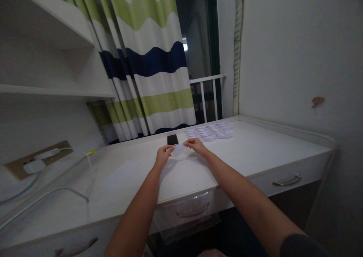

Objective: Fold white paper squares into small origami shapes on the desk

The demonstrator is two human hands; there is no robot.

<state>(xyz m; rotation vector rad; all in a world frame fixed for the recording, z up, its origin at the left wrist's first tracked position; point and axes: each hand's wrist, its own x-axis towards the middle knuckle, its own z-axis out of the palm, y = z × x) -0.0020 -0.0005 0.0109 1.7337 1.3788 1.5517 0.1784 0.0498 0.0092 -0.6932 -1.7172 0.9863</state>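
From the head view, the left hand (163, 155) and the right hand (197, 146) pinch a small white paper piece (178, 149) between them, each grip nearly closed on one edge, just above the white worktop (255, 147). A black smartphone (172, 139) lies just beyond the left hand, white paper pieces (209, 131) are clustered farther back to the right, and a flat white sheet (120, 174) lies to the left.

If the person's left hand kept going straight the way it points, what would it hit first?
Beyond the paper slip at its fingertips, the left hand would probably meet the black smartphone lying on the desk, though depth is hard to judge here.
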